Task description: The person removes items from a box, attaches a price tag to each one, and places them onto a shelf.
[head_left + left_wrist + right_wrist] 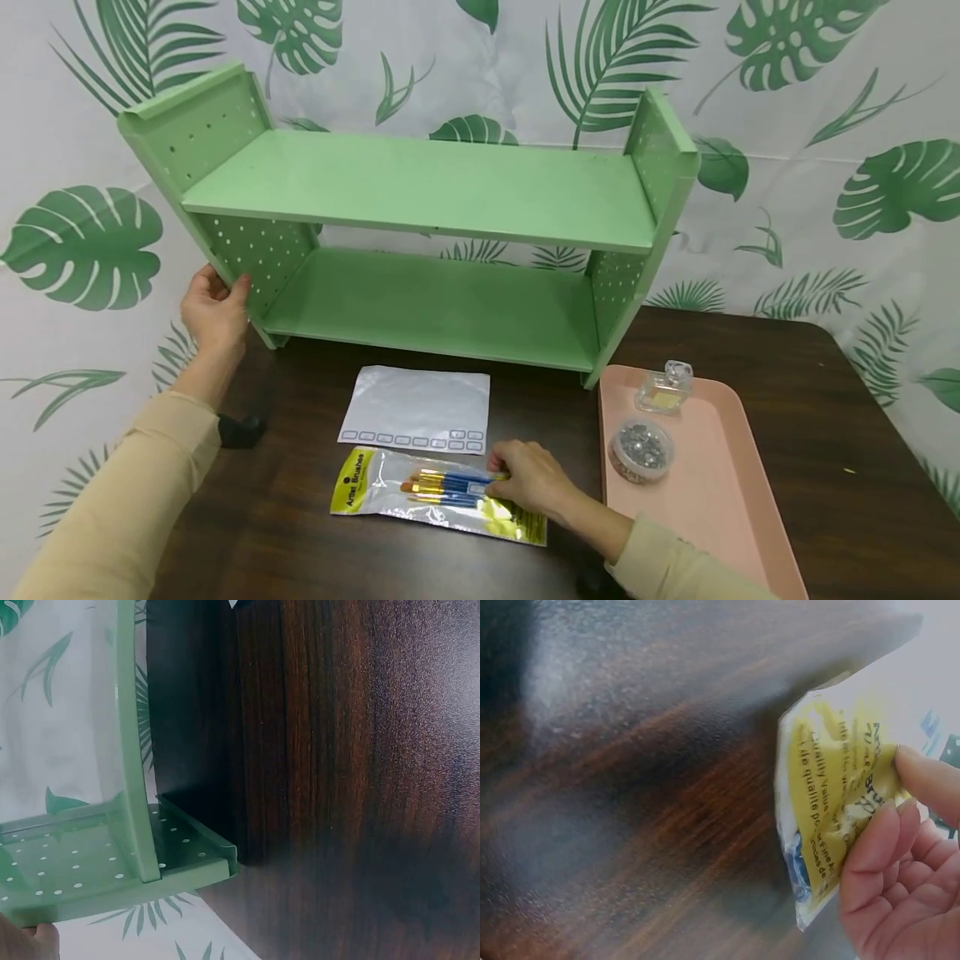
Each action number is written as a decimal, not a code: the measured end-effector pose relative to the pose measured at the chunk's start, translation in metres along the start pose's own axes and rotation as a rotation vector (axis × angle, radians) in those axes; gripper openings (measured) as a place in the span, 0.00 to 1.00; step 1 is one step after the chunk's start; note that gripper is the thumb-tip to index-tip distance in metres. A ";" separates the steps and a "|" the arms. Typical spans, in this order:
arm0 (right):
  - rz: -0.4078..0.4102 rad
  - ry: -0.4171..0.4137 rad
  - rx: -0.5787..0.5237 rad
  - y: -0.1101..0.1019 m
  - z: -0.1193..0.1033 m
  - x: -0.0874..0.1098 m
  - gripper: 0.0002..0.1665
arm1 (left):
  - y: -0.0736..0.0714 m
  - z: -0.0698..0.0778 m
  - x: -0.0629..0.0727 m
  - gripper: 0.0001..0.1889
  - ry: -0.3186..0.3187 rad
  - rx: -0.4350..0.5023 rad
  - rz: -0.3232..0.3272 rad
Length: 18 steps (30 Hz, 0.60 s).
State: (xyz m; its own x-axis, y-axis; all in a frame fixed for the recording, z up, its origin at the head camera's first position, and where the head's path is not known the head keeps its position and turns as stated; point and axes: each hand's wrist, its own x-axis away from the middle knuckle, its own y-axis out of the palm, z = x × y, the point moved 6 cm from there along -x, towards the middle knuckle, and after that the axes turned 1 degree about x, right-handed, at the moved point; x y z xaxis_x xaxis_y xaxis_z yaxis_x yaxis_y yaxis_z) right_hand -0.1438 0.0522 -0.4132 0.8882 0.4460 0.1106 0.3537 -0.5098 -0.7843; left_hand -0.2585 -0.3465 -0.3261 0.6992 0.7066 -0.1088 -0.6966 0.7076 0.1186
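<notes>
Gripped 1 green 2-level shelf (435, 179) with left hand (216, 315); pinched 1 shiny, yellow-ended packet (435, 512) with right hand (528, 477), fingers curled.

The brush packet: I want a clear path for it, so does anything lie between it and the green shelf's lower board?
Yes: the white sheet lies on the table between the brush packet and the lower board. The right hand pinches the packet, with nothing visible between them.

Green shelf (435, 187), yellow and silver packet (390, 496), pink tray (712, 492), green-leafed white backdrop (517, 50)
</notes>
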 end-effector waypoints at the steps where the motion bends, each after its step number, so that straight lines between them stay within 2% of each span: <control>1: -0.002 -0.007 -0.005 0.000 0.000 0.000 0.13 | 0.000 0.000 -0.001 0.19 0.008 -0.028 0.008; 9: -0.051 -0.028 -0.076 -0.004 -0.003 -0.004 0.11 | -0.002 0.003 -0.007 0.17 0.074 -0.273 0.033; 18: -0.079 -0.043 -0.126 -0.026 -0.015 -0.007 0.09 | -0.004 0.002 -0.008 0.18 0.073 -0.322 -0.007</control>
State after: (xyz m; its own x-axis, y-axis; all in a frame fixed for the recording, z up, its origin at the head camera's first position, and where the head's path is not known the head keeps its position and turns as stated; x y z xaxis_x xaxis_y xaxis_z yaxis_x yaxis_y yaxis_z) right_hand -0.1545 0.0513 -0.3842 0.8435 0.5185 0.1406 0.4585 -0.5585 -0.6912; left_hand -0.2613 -0.3549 -0.3233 0.6988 0.6923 -0.1801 -0.7151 0.6701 -0.1990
